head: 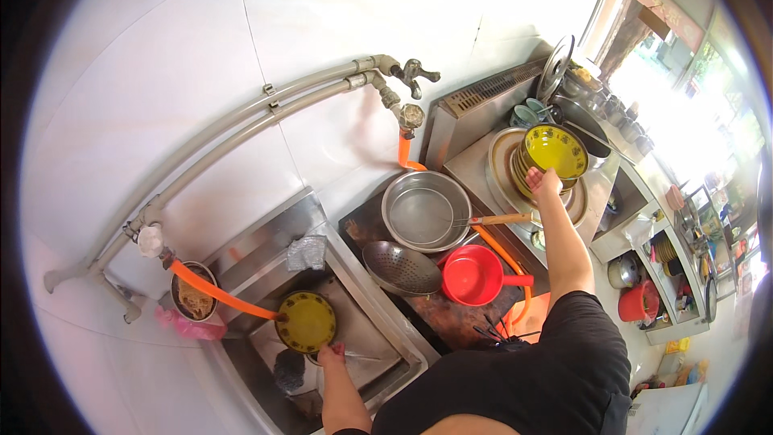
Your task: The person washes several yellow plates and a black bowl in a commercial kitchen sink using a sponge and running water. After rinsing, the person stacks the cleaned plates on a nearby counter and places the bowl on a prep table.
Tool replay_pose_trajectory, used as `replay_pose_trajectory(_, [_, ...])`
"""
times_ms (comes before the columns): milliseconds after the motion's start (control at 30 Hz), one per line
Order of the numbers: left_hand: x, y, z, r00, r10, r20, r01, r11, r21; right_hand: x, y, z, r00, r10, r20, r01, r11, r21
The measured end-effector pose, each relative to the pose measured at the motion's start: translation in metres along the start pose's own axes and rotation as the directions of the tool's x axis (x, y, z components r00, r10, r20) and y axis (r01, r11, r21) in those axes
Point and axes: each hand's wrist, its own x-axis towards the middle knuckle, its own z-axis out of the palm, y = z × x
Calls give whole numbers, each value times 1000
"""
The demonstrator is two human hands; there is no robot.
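My left hand point(332, 354) grips the near rim of a yellow-green bowl point(307, 323) with a dark patterned rim, inside the steel sink point(368, 338). An orange hose point(223, 290) ends over the left side of this bowl. With my right arm stretched out to the upper right, my right hand point(543, 182) holds the rim of a similar yellow bowl point(557, 151). That bowl is tilted above a stack of like bowls point(518, 164), which stands in a wide round metal basin point(496, 157). Whether it touches the stack, I cannot tell.
Between sink and basin are a steel pan point(416, 211), a wood-handled tool point(501, 219), a perforated ladle point(401, 267) and a red plastic dipper point(473, 275). A dark scouring pad point(289, 370) lies in the sink. Pipes point(205, 175) and a tap point(414, 77) run along the tiled wall.
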Motion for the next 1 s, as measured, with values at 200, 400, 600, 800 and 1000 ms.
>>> replay_pose_trajectory(200, [-26, 38, -15, 960, 281, 10, -280, 958, -62, 10, 0, -9, 999, 44, -18, -44, 999, 1])
replay_pose_trajectory(400, [-67, 64, -46, 903, 427, 56, -430, 886, 175, -27, 26, -13, 999, -32, 1, 32, 999, 35])
replay_pose_trajectory(600, [-115, 88, -83, 816, 538, 212, -495, 839, -226, -153, 121, -11, 691, 265, 673, 233, 799, -555])
replay_pose_trajectory(800, [-112, 100, -43, 870, 449, 205, -441, 894, -83, -316, 269, -10, -89, 864, 495, 367, 491, -790])
replay_pose_trajectory(1000, [-152, 46, -60, 895, 411, 175, -345, 885, -313, -412, 351, -33, -103, 930, 354, 407, 364, -838])
